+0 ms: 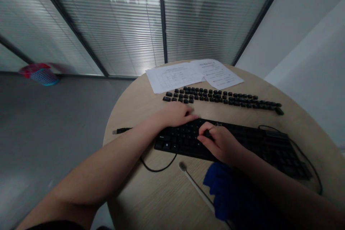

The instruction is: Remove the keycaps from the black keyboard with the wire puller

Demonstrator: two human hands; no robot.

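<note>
A black keyboard (185,137) lies across the round table, and many of its key places to the right show no caps. My left hand (178,113) rests flat over its upper left edge, fingers stretched towards the right. Over the middle of the keyboard, my right hand (219,142) is closed in a pinch. Something small and dark sits between its thumb and forefinger, with thin wire-like lines by the knuckles; I cannot make out what it is. Loose black keycaps (206,95) stand in rows behind the keyboard.
Printed sheets (176,77) lie at the table's (126,104) far side. A toothbrush (195,183) and a blue cloth (223,190) are in front of the keyboard. The USB plug (121,130) is near the left edge, its cable (159,170) looping nearby. A basket (43,74) stands on the floor.
</note>
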